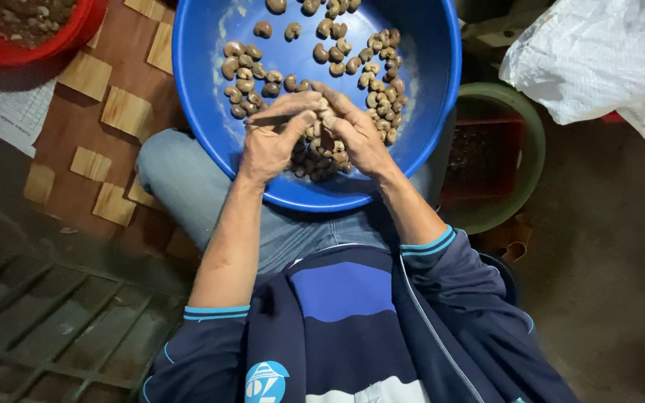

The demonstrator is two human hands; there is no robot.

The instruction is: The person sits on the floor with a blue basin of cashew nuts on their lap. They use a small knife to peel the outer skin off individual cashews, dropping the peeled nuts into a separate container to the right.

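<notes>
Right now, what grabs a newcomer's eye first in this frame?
The big blue basin on the person's lap, top centre, scattered with cashew nuts. Over its near edge the left hand and right hand meet, pinching one nut together with what looks like a thin blade; the nut itself is mostly hidden by the fingers. A red bowl of darker bits sits top left, a white sack top right.

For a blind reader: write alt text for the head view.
Both hands, left hand and right hand, meet over a blue basin of cashew nuts on the person's lap, pinching one small nut between the fingertips.
</notes>
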